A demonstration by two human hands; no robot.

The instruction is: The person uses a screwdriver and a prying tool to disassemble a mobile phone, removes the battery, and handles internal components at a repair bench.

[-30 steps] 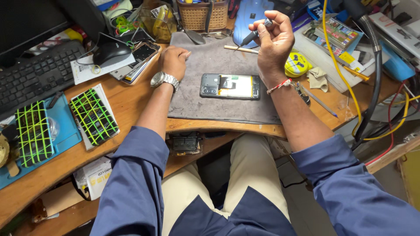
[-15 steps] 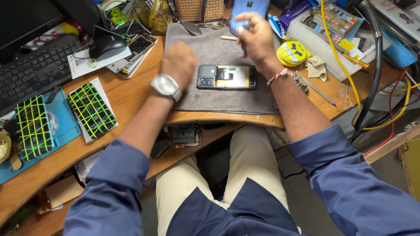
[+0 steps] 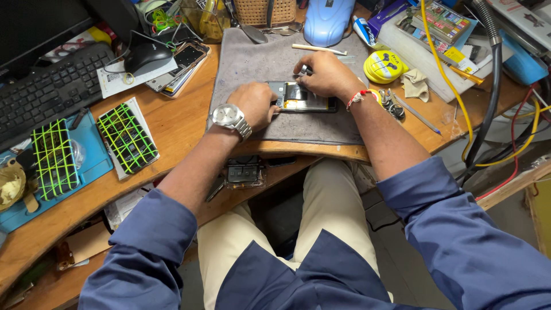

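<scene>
An opened phone lies back-up on a grey mat in the middle of the wooden desk. My left hand, with a silver watch on its wrist, grips the phone's left end and presses it to the mat. Over the phone's far edge, my right hand, a red thread band at its wrist, is curled around a small metal tool whose tip pokes out near the phone's upper left part. Both hands hide much of the phone.
To the left are a black keyboard, a mouse and two phones bound with green bands on and beside a blue tray. Behind the mat stand a blue device and a basket. A yellow round case, yellow cable and black hose lie at the right.
My right hand came down from a raised position behind the mat onto the phone. My left hand moved from the mat's left side to grip the phone's left end.
</scene>
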